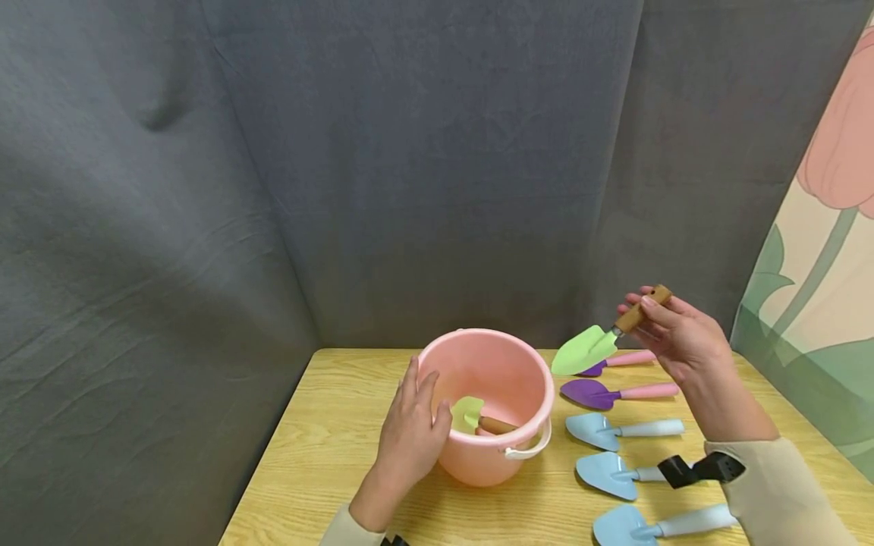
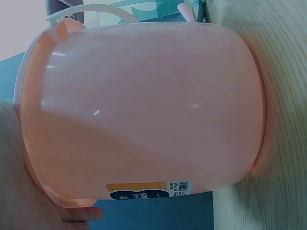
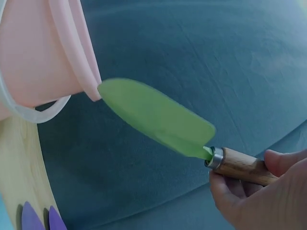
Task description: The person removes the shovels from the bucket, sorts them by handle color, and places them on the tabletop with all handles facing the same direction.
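A pink bucket (image 1: 478,464) stands upright on the wooden table, its white handle (image 1: 529,452) hanging down at the right. My left hand (image 1: 415,431) rests on the bucket's left rim, fingers fairly straight; the left wrist view shows the bucket wall (image 2: 144,105) close up. Inside lies a green trowel (image 1: 467,415) with a wooden handle. My right hand (image 1: 690,341) holds another green trowel (image 3: 158,120) by its wooden handle (image 3: 242,165), raised right of the bucket. Its blade points down and left toward the bucket in the head view.
Right of the bucket lie two purple trowels with pink handles, the nearer purple trowel (image 1: 590,393) fully visible. Several light-blue trowels, including one blue trowel (image 1: 608,474), lie nearer me. A dark cloth (image 1: 444,167) hangs behind the table (image 1: 328,425).
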`<state>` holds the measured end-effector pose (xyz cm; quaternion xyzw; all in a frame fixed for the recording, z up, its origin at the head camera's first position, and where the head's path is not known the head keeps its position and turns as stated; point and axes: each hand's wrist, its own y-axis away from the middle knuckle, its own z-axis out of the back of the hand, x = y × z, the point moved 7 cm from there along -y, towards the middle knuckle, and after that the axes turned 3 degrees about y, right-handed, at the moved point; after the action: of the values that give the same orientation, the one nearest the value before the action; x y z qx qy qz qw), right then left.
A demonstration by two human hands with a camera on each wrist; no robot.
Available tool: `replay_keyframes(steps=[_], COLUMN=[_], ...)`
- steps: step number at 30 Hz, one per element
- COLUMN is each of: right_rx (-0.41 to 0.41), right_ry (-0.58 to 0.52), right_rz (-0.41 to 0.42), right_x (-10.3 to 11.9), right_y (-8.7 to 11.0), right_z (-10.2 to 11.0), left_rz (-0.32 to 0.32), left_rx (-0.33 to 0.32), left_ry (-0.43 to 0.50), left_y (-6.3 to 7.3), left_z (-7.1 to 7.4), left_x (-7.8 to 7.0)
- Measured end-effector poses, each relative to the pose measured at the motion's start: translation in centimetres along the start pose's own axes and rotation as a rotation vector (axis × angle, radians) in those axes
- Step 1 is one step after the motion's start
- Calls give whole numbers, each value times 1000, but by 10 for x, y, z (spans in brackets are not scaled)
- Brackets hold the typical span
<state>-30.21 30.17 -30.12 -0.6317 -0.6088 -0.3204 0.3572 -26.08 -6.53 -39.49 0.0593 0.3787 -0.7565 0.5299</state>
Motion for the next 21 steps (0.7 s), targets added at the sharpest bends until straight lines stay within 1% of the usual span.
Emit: replay_keyframes(steps=[4,11,16,21], right_rx=[-18,-19,-56,-87], right_ry=[28,-54,-79,-111], right_rz=[14,6,15,2], right_x=[3,6,9,10], right_y=[0,1,1,2], right_z=[9,27,44,58], left_rz=[3,11,12,7], left_rx=[-1,5,2,0], left_ry=[3,13,14,5], left_y=[0,1,0,0], left_z=[1,1,0,0], left_x=[0,2,3,2])
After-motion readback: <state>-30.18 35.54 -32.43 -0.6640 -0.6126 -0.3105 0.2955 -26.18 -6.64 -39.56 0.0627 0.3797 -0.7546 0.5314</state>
